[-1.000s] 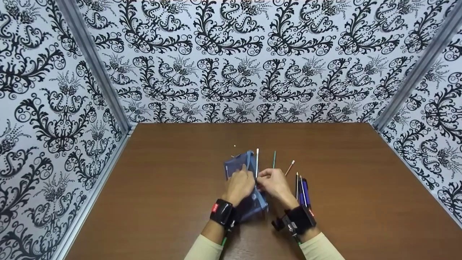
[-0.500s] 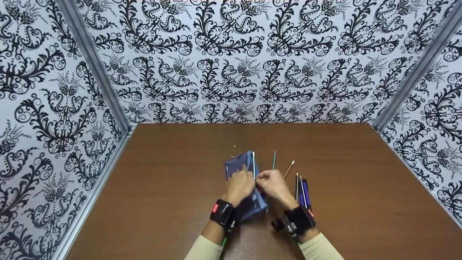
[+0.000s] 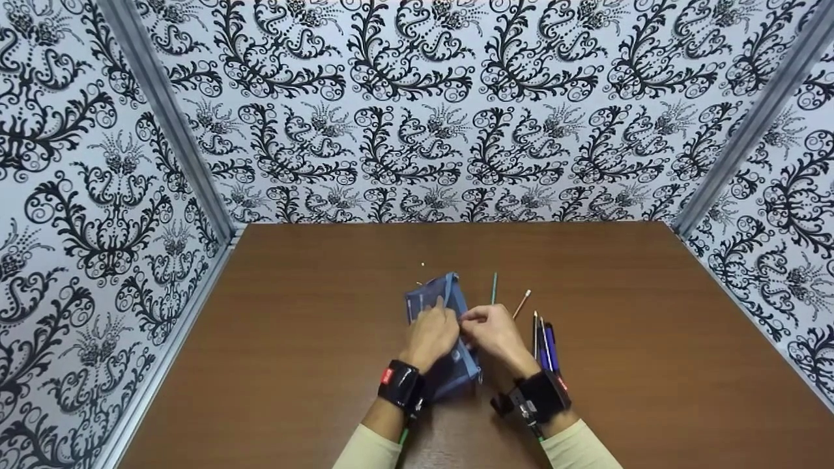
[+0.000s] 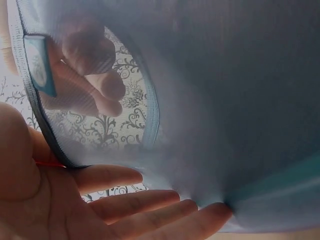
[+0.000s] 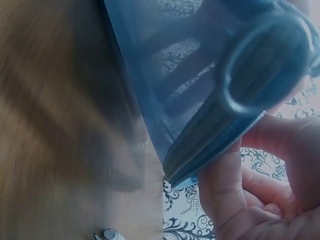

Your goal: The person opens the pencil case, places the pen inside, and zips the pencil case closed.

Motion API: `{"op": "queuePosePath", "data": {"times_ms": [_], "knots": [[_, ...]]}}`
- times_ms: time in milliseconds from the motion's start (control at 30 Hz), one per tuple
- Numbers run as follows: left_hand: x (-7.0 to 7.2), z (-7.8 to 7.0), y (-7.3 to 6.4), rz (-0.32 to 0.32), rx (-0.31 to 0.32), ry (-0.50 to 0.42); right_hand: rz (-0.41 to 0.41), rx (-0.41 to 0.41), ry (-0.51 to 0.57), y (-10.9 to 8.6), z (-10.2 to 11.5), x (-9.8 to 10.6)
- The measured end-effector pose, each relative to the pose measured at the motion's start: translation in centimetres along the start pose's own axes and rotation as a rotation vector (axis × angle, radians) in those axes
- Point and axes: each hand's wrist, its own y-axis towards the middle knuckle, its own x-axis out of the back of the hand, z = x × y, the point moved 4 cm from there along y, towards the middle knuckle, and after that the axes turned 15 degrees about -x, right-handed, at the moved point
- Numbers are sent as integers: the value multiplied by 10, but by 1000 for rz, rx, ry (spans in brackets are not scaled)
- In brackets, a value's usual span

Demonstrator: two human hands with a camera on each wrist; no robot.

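Observation:
A blue see-through mesh pencil case with a zip stands tilted between both hands on the brown table. My left hand holds its left side. In the left wrist view the left fingers lie fairly straight along the mesh. My right hand is at the zipped edge. In the right wrist view its thumb and forefinger pinch that edge, beside the zip. Shadowy fingers show through the mesh there. What lies inside the case cannot be made out.
Right of the case lie a green pencil, a reddish pencil with a white end, a dark pencil and purple-blue pens. A tiny pale bit lies behind the case. Patterned walls enclose the table.
The white pencil that stood up at the case's opening by my right hand shifted left, then sank from sight. My right hand moved slightly left; my left hand stayed almost still.

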Motion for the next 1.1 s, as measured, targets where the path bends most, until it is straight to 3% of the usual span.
{"op": "queuePosePath", "data": {"times_ms": [300, 600, 867, 1100], "knots": [[1, 1, 0, -7, 5, -5, 7, -38, 14, -2, 2, 10], [1, 3, 1, -24, -4, 22, -11, 19, 19, 3, 0, 26], [0, 2, 1, -21, -8, 25, -86, 8, -33, 2, 0, 44], [1, 2, 0, -26, -2, 8, -99, -25, -44, 3, -1, 53]]}}
